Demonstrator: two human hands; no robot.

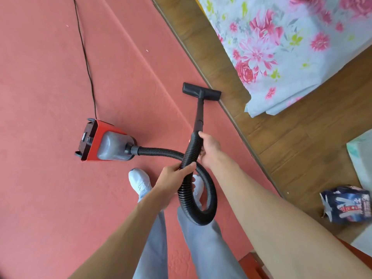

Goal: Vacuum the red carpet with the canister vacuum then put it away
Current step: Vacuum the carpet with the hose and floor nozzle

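Your right hand (209,149) grips the top end of the hose (161,153), just where the ribbed tube meets the wand (199,115), with the fingers curled round it and the thumb on top. Your left hand (173,175) holds the same hose lower down, fingers wrapped round it at the spot where the tube crosses itself. Below both hands the hose hangs in a full loop in front of your legs, and from the crossing it runs left to the vacuum (104,143).

The vacuum sits on the carpet (50,87), left of your hands and well apart from the head (201,91). It has a red body with a clear grey bin towards you, and the hose is plugged into the bin's front. The cord (85,55) leaves its far end and trails across the carpet to the top edge of the view.

The head lies flat on the carpet at its right border — its right end reaches the strip where the carpet meets the wood floor (225,63). The wand slopes up from it to your right hand.

One white shoe (140,182) stands on the carpet just below the vacuum; the other is mostly hidden behind the loop. A few pale specks (147,50) dot the carpet farther out. Floral bedding (281,47) lies over the wood floor at upper right, and a crumpled blue packet (346,206) lies on the wood at the right.
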